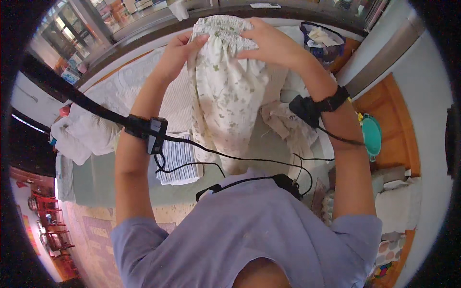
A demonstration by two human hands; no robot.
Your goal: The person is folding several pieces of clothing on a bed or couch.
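A pair of pale elastic-waisted trousers [227, 86] with a green leaf print hangs down in front of me, the legs reaching towards my chest. My left hand [180, 54] pinches the left end of the gathered waistband, thumb on the near side. On the other end is my right hand [270, 45], its fingers spread around the waistband's edge; part of the fingers is hidden by the cloth. A folded blue-and-white striped garment [178, 158] lies on the bed, left of the trouser legs. To their right rests a crumpled beige garment [281, 120].
The bed [97, 180] has a grey-green cover. Bunched white bedding [84, 135] lies at its left. A dark-rimmed basket [322, 39] with cloth inside stands at the back right, a turquoise basin [371, 136] at the right. A black cable [230, 155] crosses before my chest.
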